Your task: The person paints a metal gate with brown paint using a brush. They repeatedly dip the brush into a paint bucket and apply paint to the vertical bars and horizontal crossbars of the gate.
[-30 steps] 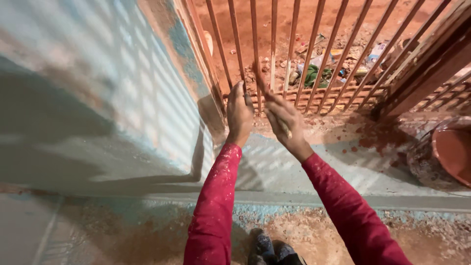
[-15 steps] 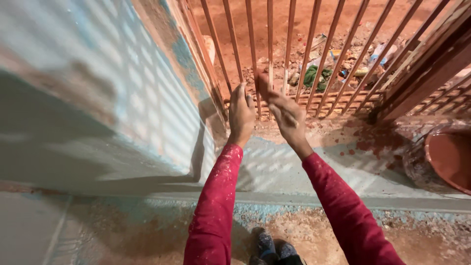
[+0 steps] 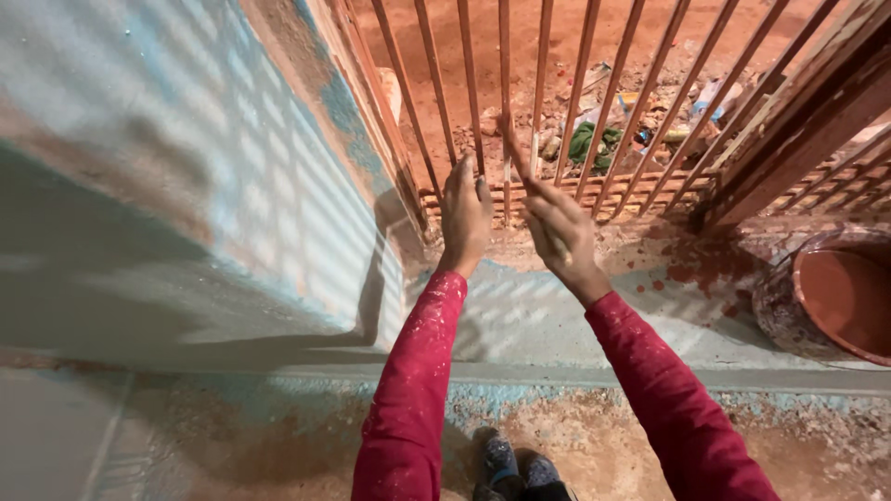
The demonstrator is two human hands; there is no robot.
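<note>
Rust-red railing (image 3: pixel 575 102) bars look coated, lower rail too | your right hand (image 3: pixel 561 237) grips a thin brush (image 3: pixel 516 148) against a bar | your left hand (image 3: pixel 464 213) rests open, fingers on the bottom rail | paint bucket (image 3: pixel 835 297) sits right.

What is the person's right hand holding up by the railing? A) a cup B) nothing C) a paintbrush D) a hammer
C: the right hand grips a thin paintbrush coated in reddish-brown paint, its tip raised against the painted bars of the railing, while the left hand rests at the bars beside it.
</note>
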